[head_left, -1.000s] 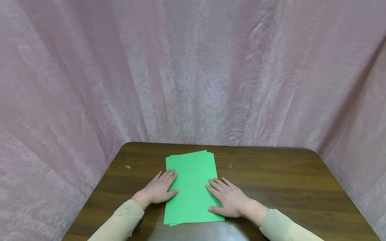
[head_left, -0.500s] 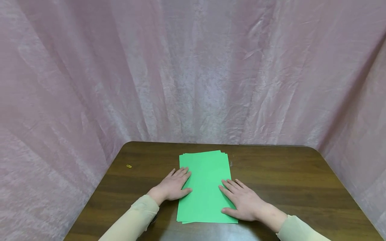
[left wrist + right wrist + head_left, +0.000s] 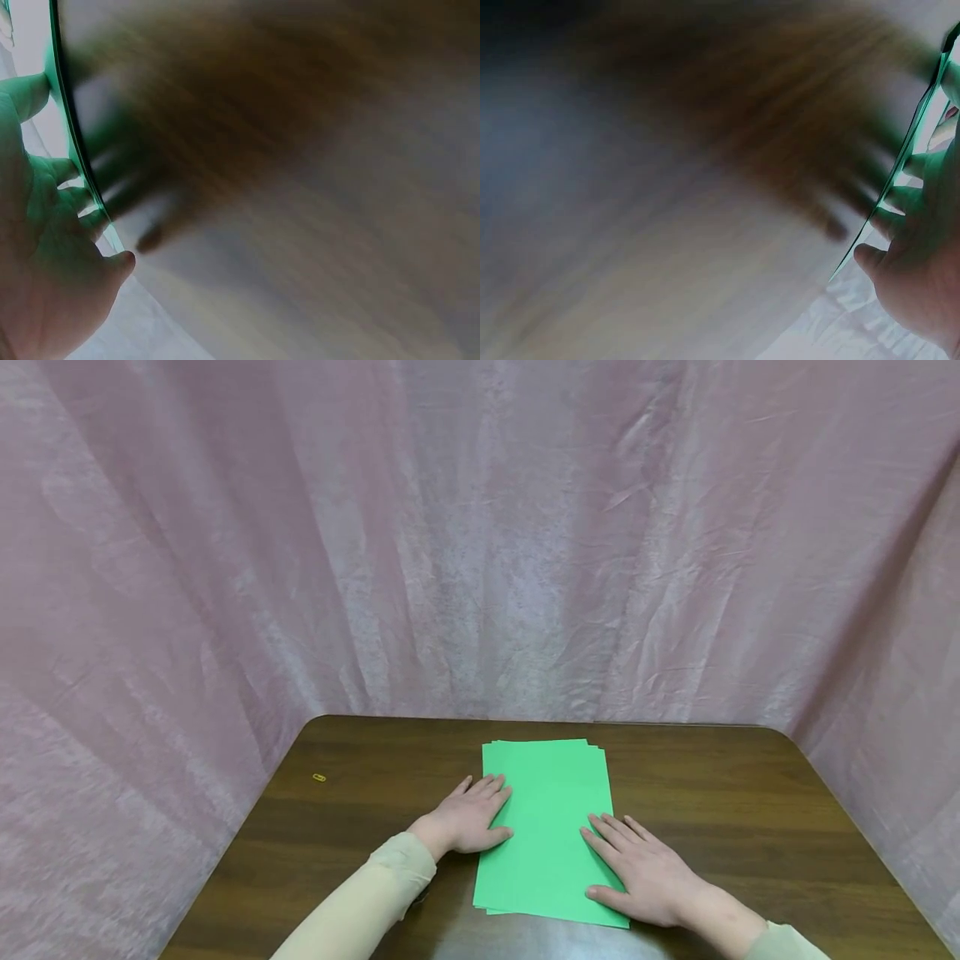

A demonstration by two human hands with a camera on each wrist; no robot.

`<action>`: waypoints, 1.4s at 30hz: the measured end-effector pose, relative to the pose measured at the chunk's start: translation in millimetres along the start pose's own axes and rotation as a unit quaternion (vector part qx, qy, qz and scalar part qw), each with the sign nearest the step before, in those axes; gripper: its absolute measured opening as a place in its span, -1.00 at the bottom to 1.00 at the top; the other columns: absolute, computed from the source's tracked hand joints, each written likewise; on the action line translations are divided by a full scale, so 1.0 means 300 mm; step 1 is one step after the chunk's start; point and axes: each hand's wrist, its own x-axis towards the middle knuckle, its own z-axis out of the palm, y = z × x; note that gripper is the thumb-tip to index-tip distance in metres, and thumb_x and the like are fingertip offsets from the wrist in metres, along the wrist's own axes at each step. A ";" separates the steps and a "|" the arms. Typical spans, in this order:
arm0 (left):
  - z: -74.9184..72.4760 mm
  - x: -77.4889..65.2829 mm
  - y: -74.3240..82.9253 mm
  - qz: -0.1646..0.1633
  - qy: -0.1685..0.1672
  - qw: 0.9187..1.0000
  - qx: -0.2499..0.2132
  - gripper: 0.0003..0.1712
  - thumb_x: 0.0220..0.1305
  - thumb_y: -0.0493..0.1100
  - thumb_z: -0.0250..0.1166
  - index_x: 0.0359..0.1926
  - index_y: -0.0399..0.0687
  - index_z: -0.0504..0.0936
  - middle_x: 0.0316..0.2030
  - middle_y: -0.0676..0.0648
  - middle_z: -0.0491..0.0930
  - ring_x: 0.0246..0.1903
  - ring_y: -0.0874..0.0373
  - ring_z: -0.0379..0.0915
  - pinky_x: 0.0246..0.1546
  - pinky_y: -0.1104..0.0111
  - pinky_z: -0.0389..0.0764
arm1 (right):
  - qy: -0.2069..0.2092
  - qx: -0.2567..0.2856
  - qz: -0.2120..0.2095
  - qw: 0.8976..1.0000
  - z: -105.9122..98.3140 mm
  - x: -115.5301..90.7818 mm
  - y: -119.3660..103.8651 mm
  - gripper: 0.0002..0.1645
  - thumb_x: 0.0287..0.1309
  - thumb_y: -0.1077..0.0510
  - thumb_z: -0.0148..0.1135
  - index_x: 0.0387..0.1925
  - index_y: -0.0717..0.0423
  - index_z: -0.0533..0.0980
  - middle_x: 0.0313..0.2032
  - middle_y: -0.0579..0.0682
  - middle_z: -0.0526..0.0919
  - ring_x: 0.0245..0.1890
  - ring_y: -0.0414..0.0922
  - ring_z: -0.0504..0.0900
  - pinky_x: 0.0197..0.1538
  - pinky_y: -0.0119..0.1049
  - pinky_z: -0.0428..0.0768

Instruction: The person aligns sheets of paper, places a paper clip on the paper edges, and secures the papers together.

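A stack of green paper sheets [image 3: 547,827] lies on the brown wooden table, right of its middle in the head view. Its sheets are slightly fanned, with corners showing at the top and bottom edges. My left hand [image 3: 472,818] rests on the stack's left edge, fingers straight and spread, fingertips and thumb on the paper. Along the right edge lies my right hand [image 3: 648,872], a little nearer to me, its straight fingers and thumb on the sheets. Both wrist views show the paper's thin edge under the fingers of the left hand [image 3: 60,247] and right hand [image 3: 922,247].
A small yellow paper clip [image 3: 319,777] lies at the back left of the wooden table [image 3: 750,810]. Pink velvety curtains [image 3: 480,543] hang behind the table and on both sides.
Both hands have slid the green sheets rightward across the table, and the stack has turned slightly. The paper clip has stayed in place.
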 end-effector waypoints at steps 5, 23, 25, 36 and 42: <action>-0.005 0.042 0.038 0.006 0.000 1.000 0.002 -0.11 0.51 0.38 -0.04 0.64 0.05 0.06 0.62 -0.03 -0.09 0.59 0.05 -0.21 0.54 0.01 -0.09 | 0.020 -0.008 0.009 1.000 -0.002 -0.039 0.022 -0.05 0.37 -0.47 0.06 0.50 0.08 0.33 0.50 0.08 0.29 0.48 0.08 0.28 0.46 0.00 0.12; -0.004 0.102 0.100 0.016 0.008 0.999 -0.033 -0.10 0.49 0.37 0.01 0.63 0.04 0.08 0.62 -0.04 -0.07 0.59 0.05 -0.21 0.53 -0.03 -0.10 | 0.039 0.005 0.020 0.999 -0.014 -0.093 0.068 -0.07 0.33 -0.43 0.17 0.45 0.10 0.39 0.46 0.09 0.35 0.44 0.11 0.33 0.50 -0.23 -0.05; -0.006 0.101 0.098 0.014 0.016 0.998 -0.053 -0.11 0.48 0.34 0.06 0.62 0.01 0.12 0.61 -0.07 -0.04 0.58 0.02 -0.18 0.53 -0.04 -0.09 | 0.023 0.025 0.034 0.999 -0.018 -0.086 0.064 -0.07 0.31 -0.42 0.19 0.45 0.10 0.39 0.47 0.09 0.34 0.46 0.11 0.30 0.49 -0.16 0.01; -0.041 0.008 0.103 -0.046 0.071 0.899 -0.430 -0.10 0.53 0.16 0.13 0.61 -0.23 0.00 0.58 -0.31 -0.06 0.55 -0.24 -0.16 0.45 -0.20 0.07 | -0.023 0.222 0.140 0.965 -0.074 -0.058 0.058 -0.03 0.35 -0.36 0.22 0.52 0.14 0.27 0.54 0.18 0.16 0.52 0.22 0.13 0.40 0.26 0.26; -0.083 -0.108 0.118 -0.111 0.039 0.718 -0.686 -0.02 0.57 0.24 0.04 0.58 -0.41 -0.08 0.53 -0.47 -0.06 0.49 -0.39 -0.07 0.41 -0.22 0.17 | -0.001 0.481 0.292 0.826 -0.163 -0.047 0.067 0.04 0.47 -0.37 0.00 0.60 0.23 -0.02 0.54 0.34 0.03 0.51 0.35 0.05 0.44 0.34 0.12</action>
